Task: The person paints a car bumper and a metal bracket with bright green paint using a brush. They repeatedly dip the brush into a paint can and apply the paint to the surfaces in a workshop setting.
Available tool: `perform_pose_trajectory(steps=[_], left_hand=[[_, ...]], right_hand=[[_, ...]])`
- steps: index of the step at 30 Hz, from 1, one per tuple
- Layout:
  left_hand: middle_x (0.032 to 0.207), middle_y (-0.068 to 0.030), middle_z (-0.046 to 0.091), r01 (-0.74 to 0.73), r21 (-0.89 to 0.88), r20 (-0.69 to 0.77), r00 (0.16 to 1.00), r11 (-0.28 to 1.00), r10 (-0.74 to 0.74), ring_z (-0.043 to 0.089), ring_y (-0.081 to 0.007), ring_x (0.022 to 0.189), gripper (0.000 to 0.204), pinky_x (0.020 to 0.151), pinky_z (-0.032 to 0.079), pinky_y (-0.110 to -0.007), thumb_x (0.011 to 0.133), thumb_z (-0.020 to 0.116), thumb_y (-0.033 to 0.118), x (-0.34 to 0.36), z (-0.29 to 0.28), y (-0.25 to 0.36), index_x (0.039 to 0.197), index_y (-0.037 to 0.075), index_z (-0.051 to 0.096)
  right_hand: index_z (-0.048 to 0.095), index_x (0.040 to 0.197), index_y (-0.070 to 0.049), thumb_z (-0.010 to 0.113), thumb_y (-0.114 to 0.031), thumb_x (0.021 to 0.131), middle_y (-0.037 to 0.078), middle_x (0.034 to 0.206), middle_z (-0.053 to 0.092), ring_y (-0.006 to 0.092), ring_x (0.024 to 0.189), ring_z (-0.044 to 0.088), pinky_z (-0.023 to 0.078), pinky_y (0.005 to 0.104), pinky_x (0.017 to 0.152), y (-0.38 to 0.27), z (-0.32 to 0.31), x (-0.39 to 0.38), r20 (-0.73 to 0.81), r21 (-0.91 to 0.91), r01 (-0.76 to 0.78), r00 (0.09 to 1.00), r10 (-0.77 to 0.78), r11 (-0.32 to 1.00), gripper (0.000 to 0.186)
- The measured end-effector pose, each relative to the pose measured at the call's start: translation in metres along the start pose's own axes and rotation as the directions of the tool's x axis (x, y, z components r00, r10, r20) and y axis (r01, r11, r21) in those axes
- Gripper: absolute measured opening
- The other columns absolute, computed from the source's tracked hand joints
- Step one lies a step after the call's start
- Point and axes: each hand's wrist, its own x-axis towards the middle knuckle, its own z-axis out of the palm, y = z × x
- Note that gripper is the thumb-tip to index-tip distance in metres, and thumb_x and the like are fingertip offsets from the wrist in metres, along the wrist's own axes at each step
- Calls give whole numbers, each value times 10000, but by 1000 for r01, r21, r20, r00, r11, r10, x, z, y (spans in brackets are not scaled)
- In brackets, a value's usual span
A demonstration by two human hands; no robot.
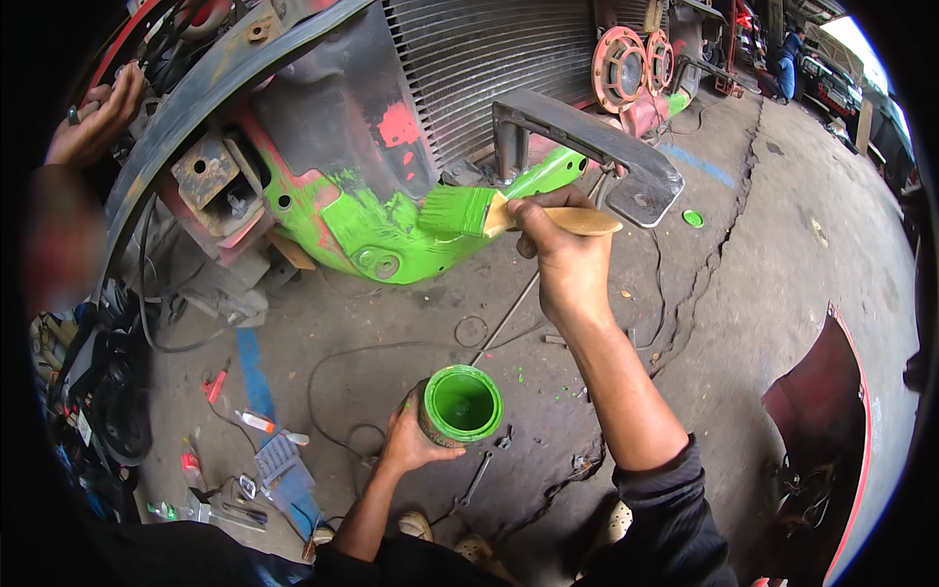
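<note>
My right hand [567,256] is closed round the wooden handle of a wide paintbrush [460,211]. Its bristles are coated in bright green and lie against, or just in front of, a vehicle's metal front frame [396,245]. Wet-looking green covers the lower part of that frame; bare grey, black and red patches show higher up. Lower down, my left hand [409,442] grips the side of a paint can [462,403], its top uncovered and green paint inside. The can is upright, below the frame and apart from the brush.
A black bracket [597,147] juts out right beside the brush. Behind are a radiator [489,68] and round red horns [620,68]. Another person's hand [103,115] rests at the far left. Cables, a wrench [477,476], a green lid [693,218] and a red panel [817,411] lie around.
</note>
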Motion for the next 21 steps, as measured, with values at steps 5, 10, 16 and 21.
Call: perform_pose_trajectory(steps=[5,10,16,21], left_hand=[[1266,-186,567,4,-6,19,1000,1000,-4,565,-354,1166,1096,986,458,-438,420,939,293,-1,8,-3,1345,27,416],[1277,-198,556,-6,61,50,999,998,3,556,-362,1177,1115,991,454,-438,423,936,292,1,9,-2,1358,19,393],[1279,-201,553,-23,36,49,999,999,21,545,-366,1188,1109,997,449,-437,427,932,291,2,10,-2,1356,16,393],[1279,-210,549,-19,59,44,999,998,16,549,-370,1184,1114,992,453,-441,433,933,293,-1,8,-2,1363,19,384]], right_hand=[[617,727,5,712,-80,756,52,681,637,108,610,571,454,268,574,-10,4,8,74,-172,15,997,-2,985,131],[600,692,0,693,-101,743,58,657,635,114,605,583,474,285,583,-29,14,0,90,-279,41,996,-17,959,146],[592,672,0,695,-135,711,78,669,625,153,618,588,478,296,612,-22,14,12,93,-172,43,995,-27,984,175],[598,721,-12,684,-79,740,55,677,616,116,612,556,441,274,576,-21,10,13,111,-117,-48,992,61,992,111]])
